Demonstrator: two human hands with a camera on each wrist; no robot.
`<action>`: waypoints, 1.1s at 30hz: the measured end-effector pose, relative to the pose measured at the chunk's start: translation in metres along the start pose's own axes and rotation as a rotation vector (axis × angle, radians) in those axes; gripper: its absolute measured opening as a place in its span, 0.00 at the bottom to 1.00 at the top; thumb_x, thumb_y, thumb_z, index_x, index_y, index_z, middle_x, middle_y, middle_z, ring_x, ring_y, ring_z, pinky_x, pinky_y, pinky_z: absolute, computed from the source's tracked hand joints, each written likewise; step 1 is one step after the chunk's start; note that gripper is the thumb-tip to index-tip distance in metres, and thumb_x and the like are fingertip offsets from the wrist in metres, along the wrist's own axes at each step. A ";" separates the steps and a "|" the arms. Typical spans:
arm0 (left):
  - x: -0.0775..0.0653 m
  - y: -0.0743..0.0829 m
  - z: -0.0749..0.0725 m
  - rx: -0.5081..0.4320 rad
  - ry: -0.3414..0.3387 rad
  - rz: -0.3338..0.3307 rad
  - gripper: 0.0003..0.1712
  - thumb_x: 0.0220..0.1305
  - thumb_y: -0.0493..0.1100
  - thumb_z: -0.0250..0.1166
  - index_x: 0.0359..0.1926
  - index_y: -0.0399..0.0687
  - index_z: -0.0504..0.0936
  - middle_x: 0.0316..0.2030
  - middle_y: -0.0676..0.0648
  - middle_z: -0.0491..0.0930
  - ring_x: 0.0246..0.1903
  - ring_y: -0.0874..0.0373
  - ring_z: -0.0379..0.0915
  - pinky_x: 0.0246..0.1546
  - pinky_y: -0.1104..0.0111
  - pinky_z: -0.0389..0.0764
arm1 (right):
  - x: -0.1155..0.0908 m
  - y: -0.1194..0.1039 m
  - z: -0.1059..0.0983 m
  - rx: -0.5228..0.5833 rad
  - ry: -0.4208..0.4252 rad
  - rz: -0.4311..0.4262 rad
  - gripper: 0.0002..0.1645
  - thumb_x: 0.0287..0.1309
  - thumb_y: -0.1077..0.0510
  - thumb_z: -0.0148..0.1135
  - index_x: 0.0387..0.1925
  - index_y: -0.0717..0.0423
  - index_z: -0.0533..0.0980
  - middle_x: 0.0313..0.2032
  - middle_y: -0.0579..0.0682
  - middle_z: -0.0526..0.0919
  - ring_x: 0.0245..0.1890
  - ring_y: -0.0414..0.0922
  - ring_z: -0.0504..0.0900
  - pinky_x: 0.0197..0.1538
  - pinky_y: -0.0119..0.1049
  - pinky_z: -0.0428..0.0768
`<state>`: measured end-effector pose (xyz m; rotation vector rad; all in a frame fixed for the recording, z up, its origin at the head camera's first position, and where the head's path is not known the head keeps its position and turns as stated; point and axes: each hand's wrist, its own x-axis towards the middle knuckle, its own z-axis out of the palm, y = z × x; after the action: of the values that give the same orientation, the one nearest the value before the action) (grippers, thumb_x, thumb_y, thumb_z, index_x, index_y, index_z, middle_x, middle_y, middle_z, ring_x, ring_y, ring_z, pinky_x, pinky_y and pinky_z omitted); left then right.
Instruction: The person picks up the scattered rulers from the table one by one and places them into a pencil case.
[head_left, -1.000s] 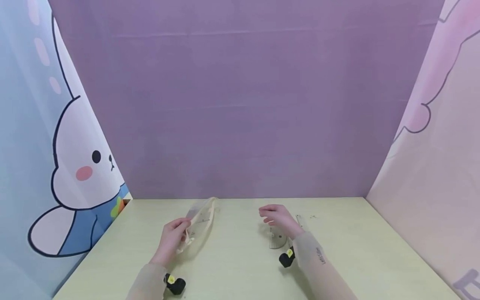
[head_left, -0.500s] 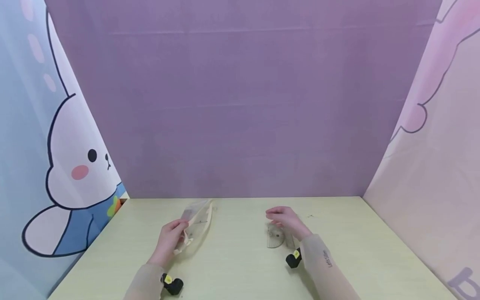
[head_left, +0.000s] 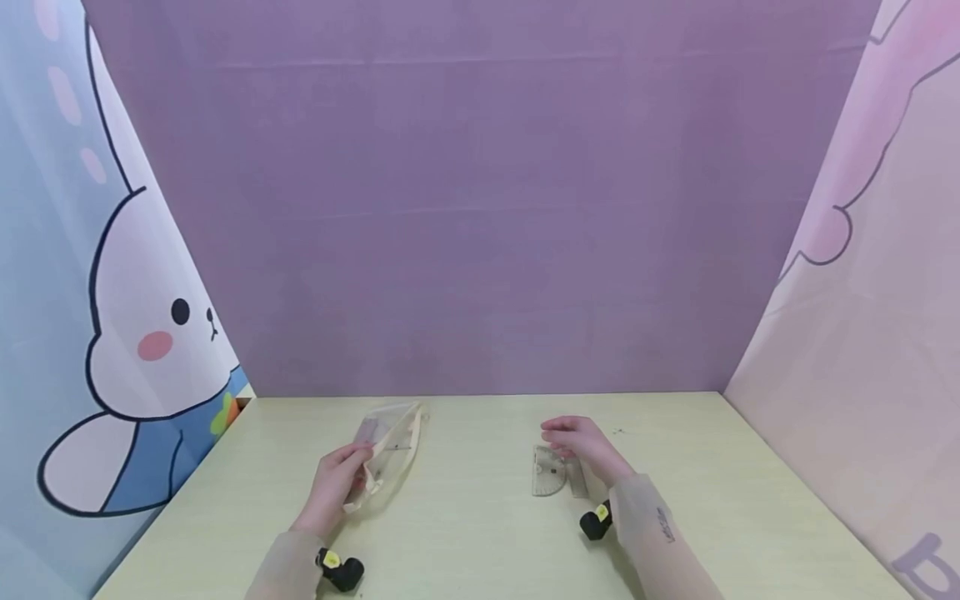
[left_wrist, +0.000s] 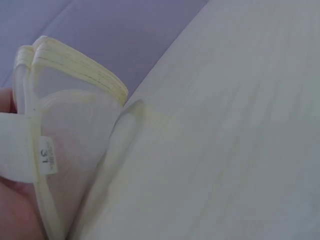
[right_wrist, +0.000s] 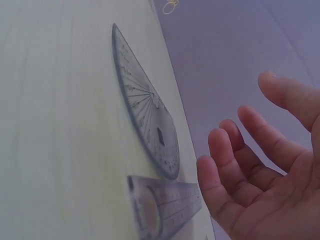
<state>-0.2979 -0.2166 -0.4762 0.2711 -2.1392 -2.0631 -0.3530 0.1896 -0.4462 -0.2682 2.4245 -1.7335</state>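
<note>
My left hand [head_left: 337, 483] grips the near left side of a sheer mesh pouch [head_left: 415, 442] with cream edging, thumb on top. Dim marks show through the mesh in the head view; what makes them is unclear. In the left wrist view the pouch [left_wrist: 75, 120] stands out past the fingers, a small "31" tag [left_wrist: 47, 155] on its seam. My right hand [head_left: 581, 442] hovers with bent, spread fingers and holds nothing. Below it on the table lie a clear protractor [head_left: 549, 477] and a clear ruler [head_left: 577, 479], whose far part the hand hides. The right wrist view shows both beside the fingers.
Pale table [head_left: 465, 533], with a purple backdrop [head_left: 480, 208] at its far edge and printed cloth panels at both sides. Tiny dark marks [head_left: 619, 431] lie beyond the right hand. A black camera [head_left: 596, 522] is worn on the right wrist, another [head_left: 342, 573] on the left.
My right hand has shifted right, so the protractor shows fully and the ruler's near end has come into sight. The left hand keeps its grip on the pouch; the head view has turned slightly.
</note>
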 end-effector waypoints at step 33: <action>-0.003 0.000 0.002 0.090 -0.038 0.002 0.18 0.66 0.44 0.63 0.46 0.31 0.80 0.19 0.51 0.70 0.17 0.63 0.64 0.18 0.72 0.67 | -0.005 0.013 -0.008 -0.303 -0.044 0.026 0.33 0.49 0.54 0.73 0.56 0.62 0.75 0.47 0.55 0.79 0.46 0.50 0.76 0.52 0.53 0.72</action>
<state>-0.2950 -0.2142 -0.4763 0.2430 -2.2571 -1.9889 -0.3510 0.2025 -0.4555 -0.3039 2.6397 -1.3295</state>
